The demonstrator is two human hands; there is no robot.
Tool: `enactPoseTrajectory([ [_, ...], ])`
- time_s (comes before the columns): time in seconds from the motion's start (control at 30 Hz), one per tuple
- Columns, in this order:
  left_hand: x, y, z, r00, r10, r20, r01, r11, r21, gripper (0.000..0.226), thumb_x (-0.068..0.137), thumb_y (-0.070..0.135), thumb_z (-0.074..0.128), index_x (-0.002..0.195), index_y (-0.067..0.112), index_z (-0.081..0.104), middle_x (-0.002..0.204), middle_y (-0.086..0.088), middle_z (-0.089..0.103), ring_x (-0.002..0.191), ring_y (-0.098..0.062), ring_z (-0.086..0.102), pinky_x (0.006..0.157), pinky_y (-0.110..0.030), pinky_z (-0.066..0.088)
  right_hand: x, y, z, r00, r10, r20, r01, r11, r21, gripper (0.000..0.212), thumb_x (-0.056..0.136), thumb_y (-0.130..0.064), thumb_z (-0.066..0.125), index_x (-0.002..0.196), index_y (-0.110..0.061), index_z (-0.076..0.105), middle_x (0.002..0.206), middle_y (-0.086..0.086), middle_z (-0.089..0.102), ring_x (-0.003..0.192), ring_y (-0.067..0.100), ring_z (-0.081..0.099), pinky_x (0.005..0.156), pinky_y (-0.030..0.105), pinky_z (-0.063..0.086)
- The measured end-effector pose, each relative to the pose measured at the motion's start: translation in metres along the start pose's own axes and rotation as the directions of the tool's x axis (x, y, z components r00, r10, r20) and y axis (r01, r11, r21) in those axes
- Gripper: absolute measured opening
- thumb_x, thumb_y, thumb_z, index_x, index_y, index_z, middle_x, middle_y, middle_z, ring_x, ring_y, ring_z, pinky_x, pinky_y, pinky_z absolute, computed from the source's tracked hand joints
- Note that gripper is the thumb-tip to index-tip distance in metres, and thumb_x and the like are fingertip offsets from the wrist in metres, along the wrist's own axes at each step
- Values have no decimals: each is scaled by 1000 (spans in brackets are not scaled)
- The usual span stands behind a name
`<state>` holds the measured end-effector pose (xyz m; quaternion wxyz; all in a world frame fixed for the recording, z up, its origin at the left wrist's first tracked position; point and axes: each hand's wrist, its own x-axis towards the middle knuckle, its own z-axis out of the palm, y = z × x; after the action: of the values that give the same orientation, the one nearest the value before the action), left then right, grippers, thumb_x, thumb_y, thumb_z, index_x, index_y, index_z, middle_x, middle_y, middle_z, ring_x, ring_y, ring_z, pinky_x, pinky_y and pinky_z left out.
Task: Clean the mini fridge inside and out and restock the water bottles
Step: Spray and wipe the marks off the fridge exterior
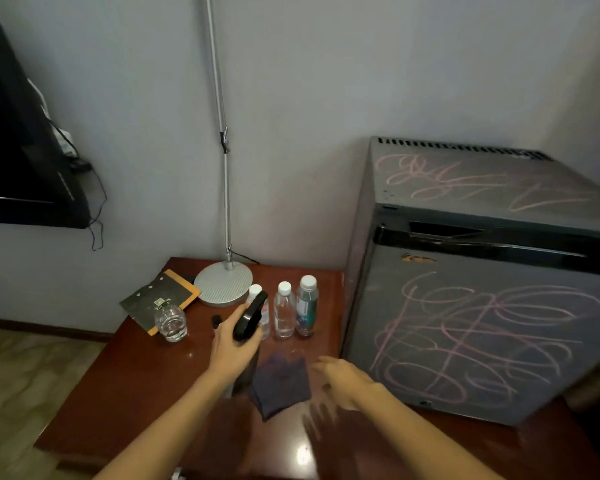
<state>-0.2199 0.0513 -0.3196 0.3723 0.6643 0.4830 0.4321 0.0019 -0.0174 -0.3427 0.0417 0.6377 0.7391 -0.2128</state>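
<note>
Nearest to us, the right hand [343,379] hangs just above the glossy reddish-brown wooden table [125,393]. Its fingers are loosely stretched toward the left and hold nothing, though the hand is blurred. Just beside its fingertips a crumpled dark blue-grey cloth [281,386] lies flat on the table.

Left of the cloth, the left hand [234,344] is wrapped round the neck of a dark spray bottle with a black trigger head [249,317] - we cannot tell whether its base touches the table.

Behind the trigger head we see three clear plastic water bottles with white caps [284,311], upright in a row. The left one is partly hidden and the right one has a blue label. A small black object [216,320] sits left of the hand, too small to identify. Further left stands a clear glass tumbler [171,323], resting on the edge of a dark folder with an orange border [160,296]. Beyond these are the round grey base of a floor-style lamp [222,284] and its thin pole rising along the wall.

On the right stands the grey mini fridge covered in pink chalk-like scribbles [482,334] - door closed, just beside the bottles. On the far left wall hangs a black television [21,150].
</note>
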Motion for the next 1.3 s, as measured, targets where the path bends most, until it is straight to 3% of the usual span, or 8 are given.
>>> enactPoseTrajectory([
  [0.13, -50, 48, 35, 997, 74, -5, -74, 997, -28, 37, 72, 36, 60, 105, 53, 57, 80, 0, 68, 76, -17, 65, 65, -37, 50, -63, 28, -3, 998, 41, -50, -40, 999, 21, 43, 87, -13, 51, 130, -20, 54, 137, 7, 50, 126, 30, 49, 102, 37, 43],
  [0.27, -96, 95, 84, 990, 140, -11, -141, 989, -47, 30, 73, 24, 60, 99, 38, 62, 72, 11, 65, 68, -6, 61, 59, -23, 45, -133, 56, 5, 995, 93, -33, -93, 995, 21, 45, 92, -12, 49, 137, -19, 49, 145, 4, 43, 134, 25, 40, 109, 35, 35],
  [0.37, -123, 126, 123, 991, 128, 24, -126, 988, -87, 27, 72, 27, 60, 98, 29, 65, 78, 6, 68, 73, -12, 65, 65, -38, 53, -182, 80, 13, 990, 135, -28, -134, 990, 32, 45, 93, -12, 48, 138, -18, 48, 146, 4, 41, 135, 25, 38, 110, 35, 34],
  [0.5, -152, 158, 170, 991, 102, 83, -95, 992, -76, 19, 74, 29, 62, 92, 35, 62, 75, 2, 67, 69, -17, 65, 66, -47, 56, -245, 113, 20, 970, 240, -44, -236, 968, 84, 44, 92, -13, 52, 136, -21, 50, 145, 4, 44, 133, 24, 42, 109, 34, 37],
  [0.67, -185, 188, 209, 989, 80, 128, -79, 997, -13, 24, 82, 19, 65, 92, 41, 59, 77, 5, 68, 71, -17, 65, 64, -38, 54, -313, 150, 23, 929, 360, -81, -349, 929, 124, 44, 92, -13, 52, 135, -21, 50, 143, 2, 47, 132, 21, 44, 108, 30, 37],
  [0.87, -207, 204, 226, 983, 114, 146, -115, 993, 0, 19, 84, 19, 64, 101, 28, 61, 69, 7, 62, 58, -11, 59, 55, -26, 40, -360, 172, 23, 864, 470, -180, -463, 883, 85, 42, 90, -16, 50, 132, -22, 51, 137, 7, 50, 129, 25, 46, 106, 33, 39],
  [1.3, -226, 217, 211, 991, 67, 115, -74, 995, 64, 12, 84, 18, 62, 90, 26, 57, 68, 6, 59, 63, -18, 60, 55, -27, 42, -378, 157, 15, 848, 429, -310, -436, 899, 52, 38, 88, -6, 44, 122, -17, 54, 126, 8, 52, 117, 28, 51, 93, 34, 45],
])
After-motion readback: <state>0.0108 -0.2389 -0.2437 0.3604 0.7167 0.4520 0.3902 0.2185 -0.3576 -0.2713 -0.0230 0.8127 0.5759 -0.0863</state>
